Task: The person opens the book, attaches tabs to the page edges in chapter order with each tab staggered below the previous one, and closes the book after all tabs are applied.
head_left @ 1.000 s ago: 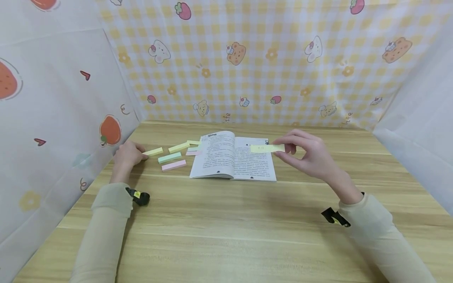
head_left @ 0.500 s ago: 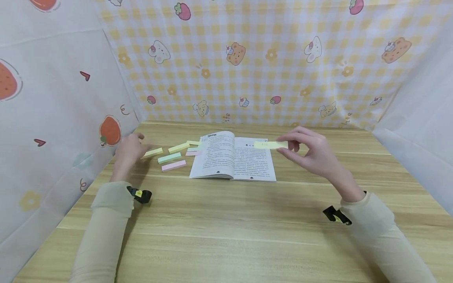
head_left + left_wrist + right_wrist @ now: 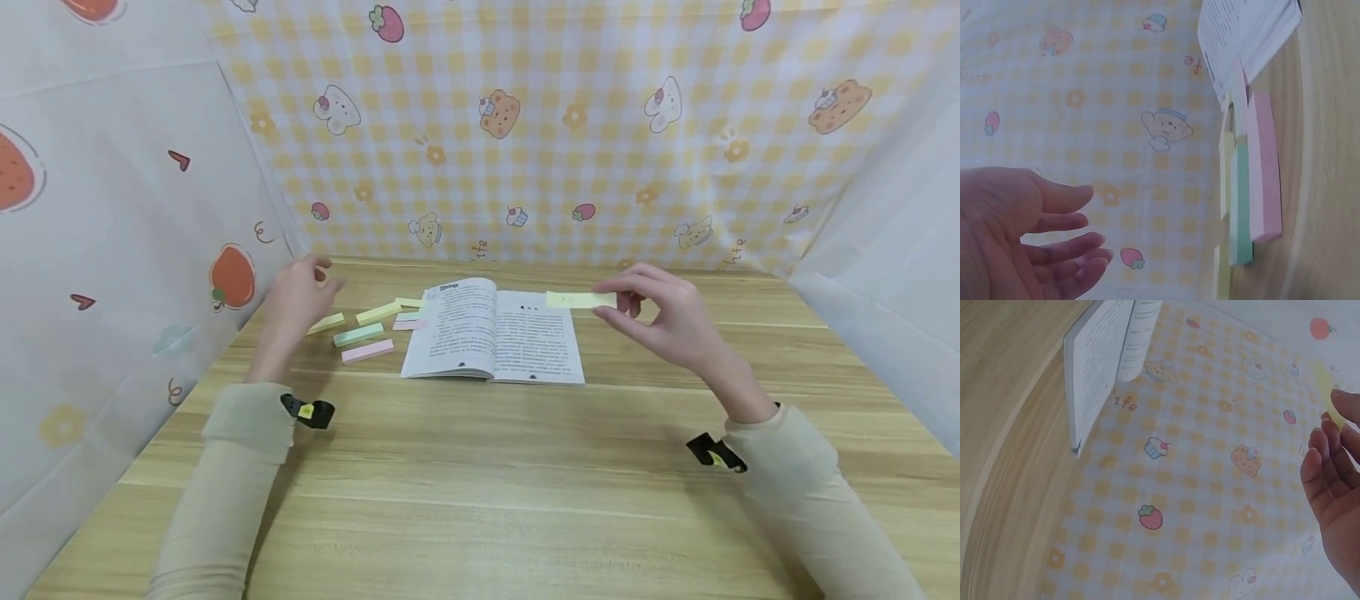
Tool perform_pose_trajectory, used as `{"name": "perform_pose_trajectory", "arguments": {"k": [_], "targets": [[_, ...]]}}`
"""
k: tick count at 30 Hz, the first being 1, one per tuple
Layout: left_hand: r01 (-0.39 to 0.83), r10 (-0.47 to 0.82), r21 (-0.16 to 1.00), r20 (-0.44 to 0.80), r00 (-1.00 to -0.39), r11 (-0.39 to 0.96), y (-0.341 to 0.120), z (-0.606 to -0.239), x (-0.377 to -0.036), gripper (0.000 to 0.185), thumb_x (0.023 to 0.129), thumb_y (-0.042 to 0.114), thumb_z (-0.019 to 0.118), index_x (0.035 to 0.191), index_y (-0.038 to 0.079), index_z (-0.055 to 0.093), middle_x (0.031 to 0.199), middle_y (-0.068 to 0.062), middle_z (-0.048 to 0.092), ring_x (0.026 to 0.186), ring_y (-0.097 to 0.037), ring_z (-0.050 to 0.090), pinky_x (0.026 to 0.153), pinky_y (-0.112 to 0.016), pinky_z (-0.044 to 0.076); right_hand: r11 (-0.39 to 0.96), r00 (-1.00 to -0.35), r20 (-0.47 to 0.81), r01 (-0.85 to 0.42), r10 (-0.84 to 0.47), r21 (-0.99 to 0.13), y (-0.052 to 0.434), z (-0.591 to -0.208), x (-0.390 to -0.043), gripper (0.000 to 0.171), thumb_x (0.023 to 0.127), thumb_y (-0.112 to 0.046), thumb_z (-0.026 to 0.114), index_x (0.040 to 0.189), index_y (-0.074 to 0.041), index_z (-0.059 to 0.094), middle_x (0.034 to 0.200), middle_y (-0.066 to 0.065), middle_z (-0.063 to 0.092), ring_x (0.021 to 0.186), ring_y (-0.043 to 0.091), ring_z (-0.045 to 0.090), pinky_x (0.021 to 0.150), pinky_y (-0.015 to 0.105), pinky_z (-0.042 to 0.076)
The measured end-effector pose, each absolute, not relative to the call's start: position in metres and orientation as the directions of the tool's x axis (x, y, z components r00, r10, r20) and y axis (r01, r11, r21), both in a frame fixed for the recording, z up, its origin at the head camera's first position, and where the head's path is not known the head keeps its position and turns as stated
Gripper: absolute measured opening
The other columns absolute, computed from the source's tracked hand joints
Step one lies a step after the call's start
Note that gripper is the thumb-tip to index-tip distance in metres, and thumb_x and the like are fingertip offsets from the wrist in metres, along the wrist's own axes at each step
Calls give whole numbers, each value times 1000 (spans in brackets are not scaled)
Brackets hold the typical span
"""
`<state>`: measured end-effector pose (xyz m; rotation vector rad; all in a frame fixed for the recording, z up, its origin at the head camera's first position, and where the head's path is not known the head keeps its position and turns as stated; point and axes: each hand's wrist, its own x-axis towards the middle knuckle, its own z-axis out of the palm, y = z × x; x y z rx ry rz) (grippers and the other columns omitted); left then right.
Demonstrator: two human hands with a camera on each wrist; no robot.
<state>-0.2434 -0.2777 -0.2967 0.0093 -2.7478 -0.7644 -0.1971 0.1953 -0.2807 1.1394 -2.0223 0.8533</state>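
My right hand pinches one end of a yellow sticky note between thumb and fingers, holding it above the top right part of an open book. Faint writing shows on the note. In the right wrist view the same yellow strip sticks out past the thumb. My left hand is raised over the table with loosely bent fingers and nothing in them. Closest to it lies a yellow sticky-note pad, partly hidden by the hand. The left wrist view shows that hand apart from the pads.
Beside the book lie another yellow pad, a green pad and a pink pad. Yellow, green and pink tabs stick out from the book's left edge. A checked cloth hangs behind the wooden table.
My left hand has let go of the nearest yellow pad, risen and moved slightly right and away. My right hand has shifted the note slightly up and to the right.
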Motion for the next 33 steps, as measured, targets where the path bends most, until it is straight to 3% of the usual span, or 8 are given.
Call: {"name": "perform_pose_trajectory", "arguments": {"k": [8,15,22,33], "targets": [[167,-39,522,361,-932,837,-259,-293,-241,39,101,23,59,132,-1,59,117,-26,63,101,-42,62,82,-56,50,426,-415,791,-878,-450,-218,200,-281,-202,34,68,15,84,98,1,76,79,2,61,67,13,51,64,14,43],[209,1,531,366,-931,821,-240,-293,-243,40,101,25,60,132,0,59,117,-24,62,99,-39,62,80,-53,50,442,-435,777,-868,-456,-226,203,-281,-205,32,72,13,84,100,-1,76,81,1,62,69,12,51,65,13,43],[237,31,511,379,-925,826,-223,-297,-243,41,100,28,61,131,1,61,116,-22,65,99,-37,63,81,-52,50,477,-490,737,-840,-465,-258,208,-283,-208,26,78,8,81,103,0,75,83,-2,62,70,9,52,66,13,46],[261,78,502,356,-931,825,-207,-301,-243,42,99,28,64,133,3,61,119,-20,64,102,-37,63,83,-52,51,540,-563,688,-791,-457,-288,215,-288,-215,25,80,4,82,103,-2,75,81,-4,59,72,7,53,66,13,48]]}}
